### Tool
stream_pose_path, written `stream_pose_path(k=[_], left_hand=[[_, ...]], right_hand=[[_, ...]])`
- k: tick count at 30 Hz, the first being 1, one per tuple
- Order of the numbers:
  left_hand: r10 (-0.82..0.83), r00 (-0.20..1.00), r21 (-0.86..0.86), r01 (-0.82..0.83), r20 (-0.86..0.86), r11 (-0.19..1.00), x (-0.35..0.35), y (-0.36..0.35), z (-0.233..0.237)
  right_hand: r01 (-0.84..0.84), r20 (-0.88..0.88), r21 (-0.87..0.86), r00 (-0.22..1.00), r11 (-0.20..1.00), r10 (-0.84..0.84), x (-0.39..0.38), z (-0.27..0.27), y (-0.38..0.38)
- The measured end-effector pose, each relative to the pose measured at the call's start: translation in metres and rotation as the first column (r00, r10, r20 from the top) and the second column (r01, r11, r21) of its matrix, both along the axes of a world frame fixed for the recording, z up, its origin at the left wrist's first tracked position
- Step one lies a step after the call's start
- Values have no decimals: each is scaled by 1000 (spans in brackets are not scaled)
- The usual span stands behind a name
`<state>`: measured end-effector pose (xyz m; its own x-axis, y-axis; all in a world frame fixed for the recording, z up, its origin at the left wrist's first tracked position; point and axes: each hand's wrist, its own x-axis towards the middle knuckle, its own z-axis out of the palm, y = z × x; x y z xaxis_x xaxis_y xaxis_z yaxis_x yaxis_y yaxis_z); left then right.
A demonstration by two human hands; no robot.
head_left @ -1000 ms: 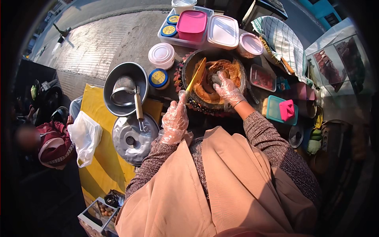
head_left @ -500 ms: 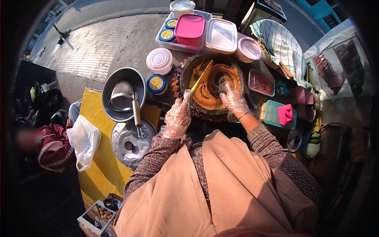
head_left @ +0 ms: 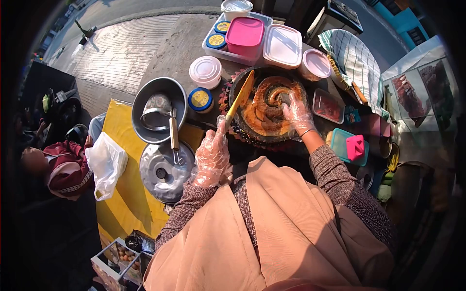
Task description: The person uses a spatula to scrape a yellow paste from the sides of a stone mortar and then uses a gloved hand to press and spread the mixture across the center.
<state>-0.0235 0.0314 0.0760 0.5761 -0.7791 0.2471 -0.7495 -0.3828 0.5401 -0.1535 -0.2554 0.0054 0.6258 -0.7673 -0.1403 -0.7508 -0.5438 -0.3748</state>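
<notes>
While the left hand [head_left: 212, 154] grips a yellow spatula [head_left: 240, 98], its handle end hidden in the fist, the right hand [head_left: 297, 116] has its fingers wrapped round a dark pestle [head_left: 285, 99], mostly covered from me, in orange paste [head_left: 268, 124] inside the stone bowl [head_left: 264, 138].

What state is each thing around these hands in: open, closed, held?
Left hand: gloved, closed
Yellow spatula: held, tilted
Right hand: gloved, closed
Pestle: held, mostly hidden
Paste: smeared in swirls
Mortar: uncovered, paste-coated inside
Metal bowl: uncovered, holding strainer
Silver lid: knob facing up
Pink tub: lidded
Blue-lidded jar: closed
</notes>
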Motion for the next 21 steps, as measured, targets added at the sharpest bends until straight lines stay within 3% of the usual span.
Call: stream_pose_path(k=[1,3,5,6,7,9,12,13,15,17,18,19,21], left_hand=[[3,999,7,-2,-35,1000,1,-1,2],[19,1000,-5,-19,-24,1000,0,-4,6],[32,999,19,-32,6,999,0,-6,12],[32,999,23,-32,8,999,0,-5,14],[35,999,12,-34,-6,999,0,-5,14],[40,999,-2,-40,-22,999,1,-5,15],[18,999,-38,-20,-37,999,1,-4,15],[14,1000,-48,-13,4,999,1,-4,14],[13,998,-61,-9,57,998,1,-3,13],[23,998,-50,-19,65,999,-2,-3,14],[21,997,-42,-18,68,999,-4,-2,15],[24,997,-37,-21,72,999,-6,-1,18],[26,996,-39,-23,80,999,-4,-1,21]], right_hand=[[60,188,97,979,993,-78,9,-23,-22],[22,328,-7,944,1000,-18,44,-17,-36],[-144,270,-20,952,989,144,69,-23,-33],[-176,145,58,975,983,166,74,-2,-11],[-243,130,104,965,964,229,66,-20,0],[-376,53,138,927,916,372,37,7,30],[-309,-84,186,941,933,328,11,27,17],[-210,-116,146,967,967,227,17,18,4],[-109,102,84,990,991,100,40,-10,-28],[-96,287,129,956,987,55,71,-5,-29],[-103,222,232,974,967,51,79,13,-15],[-263,301,156,931,952,208,81,4,-5],[-422,189,212,903,881,387,57,8,25]])
